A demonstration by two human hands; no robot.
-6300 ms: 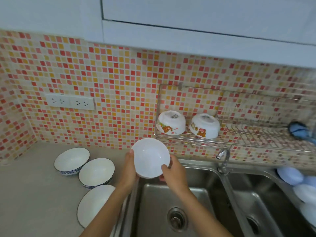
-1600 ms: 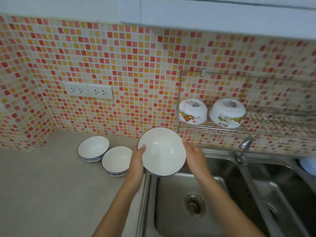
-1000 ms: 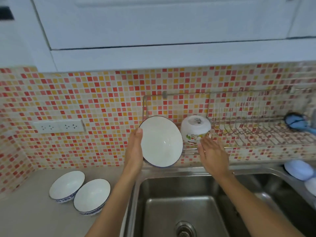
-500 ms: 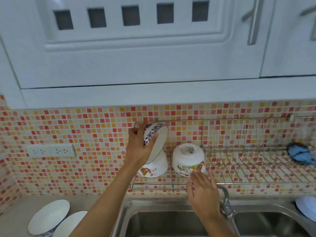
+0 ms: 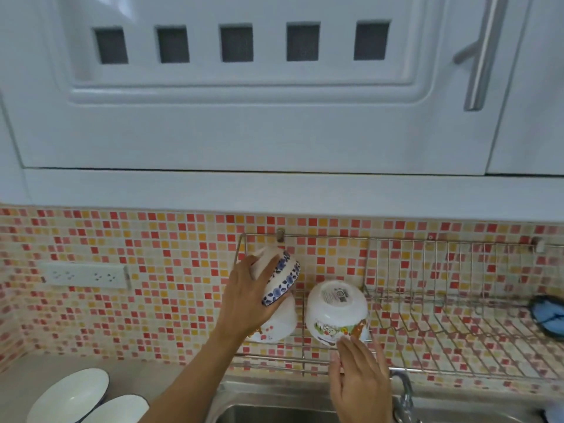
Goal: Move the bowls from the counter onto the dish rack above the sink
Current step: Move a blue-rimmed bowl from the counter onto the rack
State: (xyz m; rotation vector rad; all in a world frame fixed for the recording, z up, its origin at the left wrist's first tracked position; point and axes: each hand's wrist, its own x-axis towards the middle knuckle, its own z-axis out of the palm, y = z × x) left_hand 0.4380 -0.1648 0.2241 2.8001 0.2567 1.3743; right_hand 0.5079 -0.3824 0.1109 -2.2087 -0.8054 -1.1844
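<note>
Since half a second ago your left hand (image 5: pixel 247 300) has tipped the blue-patterned bowl (image 5: pixel 279 277) further over, above the cartoon bowl (image 5: pixel 276 323) at the dish rack's (image 5: pixel 427 369) left end. You are in the placing step. Fingers wrap its outer wall firmly; your right hand (image 5: pixel 360 380) is flat and empty, fingertips touching the second cartoon bowl (image 5: pixel 337 312). Its foot points up-left, mouth down-right, axis tilted. Next, I judge, you must finish inverting and settle it. Two bowls (image 5: pixel 70 398) wait on the counter (image 5: pixel 18 383).

I see a white cabinet door (image 5: pixel 244 87) with a steel handle (image 5: pixel 482 53) overhead. A socket strip (image 5: pixel 85 275) sits on the mosaic tiles (image 5: pixel 171 300); a tap (image 5: pixel 404 398) stands below.
</note>
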